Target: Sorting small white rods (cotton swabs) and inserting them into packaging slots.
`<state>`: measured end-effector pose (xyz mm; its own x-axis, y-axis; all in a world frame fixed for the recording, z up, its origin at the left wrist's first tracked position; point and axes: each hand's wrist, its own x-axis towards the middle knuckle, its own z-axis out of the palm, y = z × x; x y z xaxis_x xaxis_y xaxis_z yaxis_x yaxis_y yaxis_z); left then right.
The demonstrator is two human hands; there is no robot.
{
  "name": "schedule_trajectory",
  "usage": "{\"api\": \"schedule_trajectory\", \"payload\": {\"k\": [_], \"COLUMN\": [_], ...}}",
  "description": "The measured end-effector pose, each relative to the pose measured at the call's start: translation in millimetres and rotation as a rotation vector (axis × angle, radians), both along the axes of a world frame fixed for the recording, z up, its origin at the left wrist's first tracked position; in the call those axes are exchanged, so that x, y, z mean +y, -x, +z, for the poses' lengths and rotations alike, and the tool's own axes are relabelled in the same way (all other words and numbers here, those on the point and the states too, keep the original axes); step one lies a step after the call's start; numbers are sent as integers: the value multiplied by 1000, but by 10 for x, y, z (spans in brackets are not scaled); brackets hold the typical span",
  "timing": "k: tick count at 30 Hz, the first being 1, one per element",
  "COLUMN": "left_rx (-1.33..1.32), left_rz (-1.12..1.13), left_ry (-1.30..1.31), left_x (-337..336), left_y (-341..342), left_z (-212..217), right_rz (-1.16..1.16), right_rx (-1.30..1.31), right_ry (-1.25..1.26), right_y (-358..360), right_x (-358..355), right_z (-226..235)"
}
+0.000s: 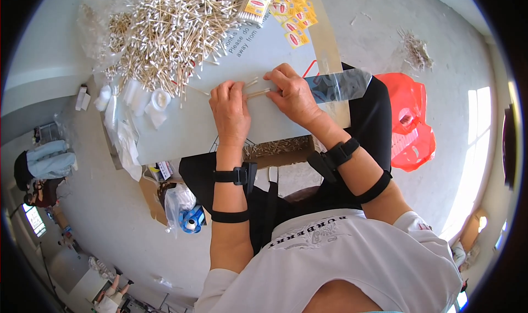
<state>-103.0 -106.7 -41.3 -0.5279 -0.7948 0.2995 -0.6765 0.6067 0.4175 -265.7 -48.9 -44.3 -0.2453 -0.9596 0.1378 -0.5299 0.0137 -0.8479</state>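
Several cotton swabs point(256, 93) stick out from under the curled fingers of my left hand point(230, 108), which is closed on them low over the table. Their other ends point toward my right hand point(293, 92). Its fingers are bent, with a gap between forefinger and thumb, and the thumb tip meets one swab's end. A single swab point(197, 90) lies just left of my left hand. Beyond it, a big heap of loose cotton swabs point(170, 32) covers the far left of the grey table point(190, 131).
Packed swabs point(254, 8) and yellow cards point(295, 21) lie at the far side. Clear tape point(338, 86) spans the right table edge. Plastic rolls point(159, 100) stand at left. Below are a swab-filled box point(278, 158) and a red bag point(407, 120).
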Motion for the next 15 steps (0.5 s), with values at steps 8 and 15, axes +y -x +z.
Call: {"api": "schedule_trajectory", "payload": {"k": [8,15], "left_rx": [-120,-304], "left_rz": [-13,-43], "left_ry": [-29,-140], "left_x": [249,451], "left_y": [-11,-16], "left_z": [-22,-16], "right_rz": [-14,-4], "right_rx": [-7,214], "right_ry": [-28,95], "right_y": [9,8], "right_x": [99,194], "right_z": [35,-40]}}
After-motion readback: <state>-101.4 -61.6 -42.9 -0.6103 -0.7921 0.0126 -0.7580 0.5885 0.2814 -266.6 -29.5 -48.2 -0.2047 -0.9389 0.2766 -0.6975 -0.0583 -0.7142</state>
